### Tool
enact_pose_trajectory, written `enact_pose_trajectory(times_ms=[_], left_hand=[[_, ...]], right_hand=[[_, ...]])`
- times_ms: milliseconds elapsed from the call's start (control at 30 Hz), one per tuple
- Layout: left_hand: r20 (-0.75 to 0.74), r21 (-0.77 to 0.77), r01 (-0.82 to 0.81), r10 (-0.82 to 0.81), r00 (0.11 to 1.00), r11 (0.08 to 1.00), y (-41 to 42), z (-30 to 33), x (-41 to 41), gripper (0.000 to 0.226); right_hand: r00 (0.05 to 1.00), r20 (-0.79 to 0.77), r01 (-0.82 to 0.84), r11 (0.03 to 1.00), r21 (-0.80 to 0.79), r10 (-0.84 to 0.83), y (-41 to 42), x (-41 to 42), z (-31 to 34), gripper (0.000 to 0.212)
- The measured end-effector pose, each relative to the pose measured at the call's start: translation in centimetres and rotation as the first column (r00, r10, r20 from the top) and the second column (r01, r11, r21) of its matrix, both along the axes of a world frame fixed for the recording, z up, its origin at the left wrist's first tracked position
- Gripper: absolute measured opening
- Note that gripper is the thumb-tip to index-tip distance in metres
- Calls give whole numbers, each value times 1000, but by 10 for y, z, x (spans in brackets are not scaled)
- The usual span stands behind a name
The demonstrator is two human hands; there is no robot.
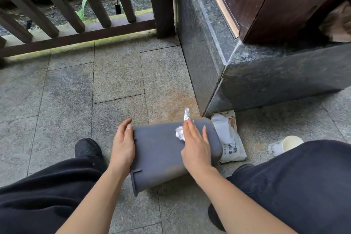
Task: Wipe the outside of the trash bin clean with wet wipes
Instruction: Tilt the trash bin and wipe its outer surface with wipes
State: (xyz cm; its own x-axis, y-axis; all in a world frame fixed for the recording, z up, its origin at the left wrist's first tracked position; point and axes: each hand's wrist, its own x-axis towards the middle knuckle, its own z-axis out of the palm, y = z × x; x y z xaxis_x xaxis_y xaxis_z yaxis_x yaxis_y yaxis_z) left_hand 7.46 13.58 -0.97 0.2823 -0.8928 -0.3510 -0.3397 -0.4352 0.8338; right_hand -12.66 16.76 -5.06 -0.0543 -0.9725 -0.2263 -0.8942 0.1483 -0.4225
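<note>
A dark grey trash bin (159, 154) lies tilted on its side on the stone floor between my knees, its rim toward me. My left hand (122, 144) grips the bin's left side, fingers curled over the edge. My right hand (196, 146) lies flat on the bin's upper right side, pressing a crumpled white wet wipe (180, 133) against the surface. Part of the wipe sticks up past my fingertips.
A white wet-wipe pack (230, 138) lies on the floor just right of the bin. A paper cup (286, 144) lies near my right knee. A dark stone step (247, 74) and wooden door stand right; a wooden railing (76, 34) runs behind.
</note>
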Motion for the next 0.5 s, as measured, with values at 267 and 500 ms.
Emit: enact_pose_trajectory(times_ms=[267,500], left_hand=[[-20,22,-52,53,998,998,-4,-8,6,37],[-80,-18,-30,28,996,999,-21,8,-9,32]], right_hand=[[960,-121,264,960,93,-253,0,-30,2,77],[945,284,-136,985,-104,161,18,48,41,83]])
